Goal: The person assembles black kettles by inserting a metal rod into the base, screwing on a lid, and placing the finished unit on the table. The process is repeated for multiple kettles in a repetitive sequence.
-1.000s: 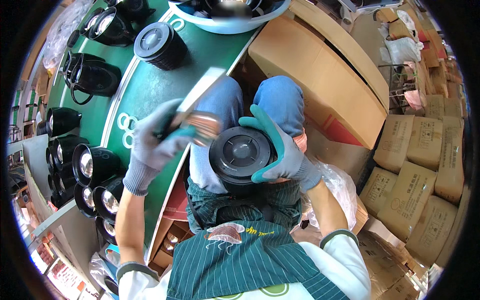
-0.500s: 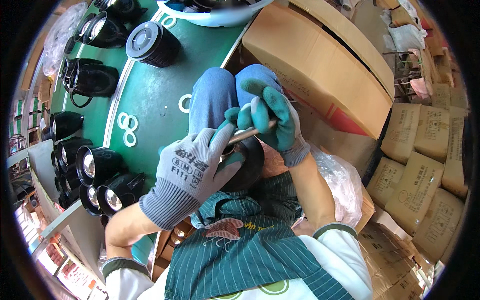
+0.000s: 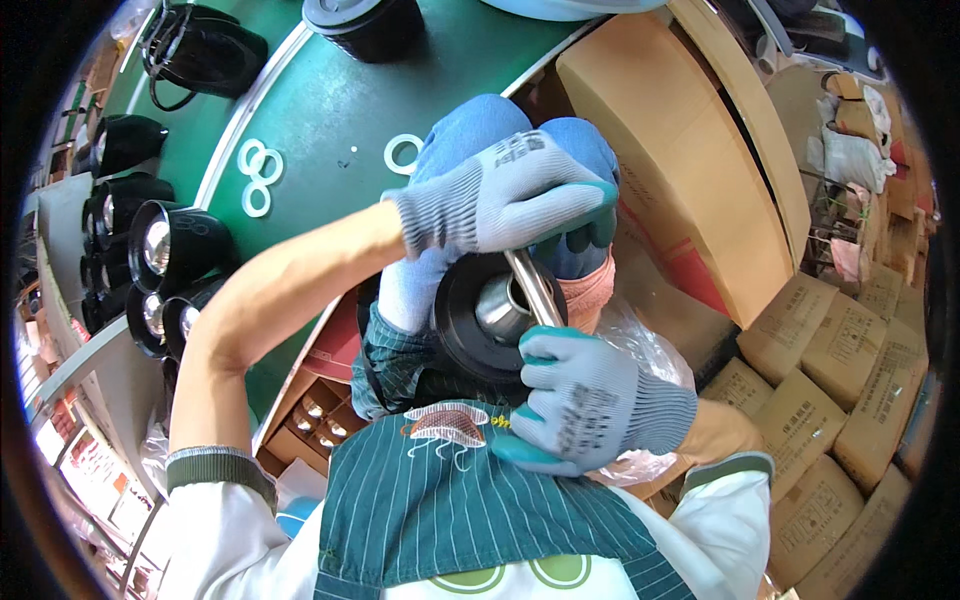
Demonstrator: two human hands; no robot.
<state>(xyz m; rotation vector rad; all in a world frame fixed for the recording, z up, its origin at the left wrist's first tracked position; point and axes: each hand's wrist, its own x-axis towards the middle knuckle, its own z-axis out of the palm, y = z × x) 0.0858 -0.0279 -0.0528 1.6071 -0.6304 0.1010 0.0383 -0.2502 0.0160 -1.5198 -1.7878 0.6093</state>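
Note:
A metal bar (image 3: 536, 288) slants across the mouth of a round black housing (image 3: 460, 325) that rests on my lap. Inside the housing's wide black rim shows a shiny metal neck (image 3: 497, 310). My left hand (image 3: 515, 195), in a grey glove with green palm coating, is closed over the bar's far end, its fingertips partly hidden. My right hand (image 3: 585, 400), gloved alike, is wrapped round the near end. Whether the bar is fixed to the neck or only lies across it, I cannot tell.
On the green table (image 3: 320, 200) at left lie several white rings (image 3: 257, 198). Black jugs (image 3: 180, 245) with shiny metal openings line its far-left side, and a black lidded canister (image 3: 365, 25) stands farther back. A large cardboard box (image 3: 680, 150) flanks my right; stacked cartons (image 3: 800, 330) lie beyond.
My hands have spread apart along the bar, the left moving to its far end and the right drawing back toward me. The bar now points more away from me, and the metal neck is uncovered.

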